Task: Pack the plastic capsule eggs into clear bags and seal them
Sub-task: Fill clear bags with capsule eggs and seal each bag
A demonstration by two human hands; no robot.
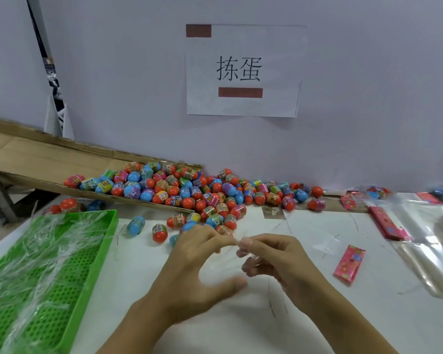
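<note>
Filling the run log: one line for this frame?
left hand: pinches clear bag | right hand: pinches it | eggs: unpacked

From my feed the light is even and fairly bright, soft and cool, with no single source I can place. Shadows are faint: only a pale smudge under the hands (241,259) on the white surface (241,323). The clear bags (425,241) at right catch mild glare, as do the plastic strips in the green tray (49,264). The wide lens bends things: the cardboard (36,154) at left slopes and stretches toward the edge. Far right edge is smeared and soft. The left thumb shows slight motion blur. The sign (243,70) on the wall reads sharply.
</note>
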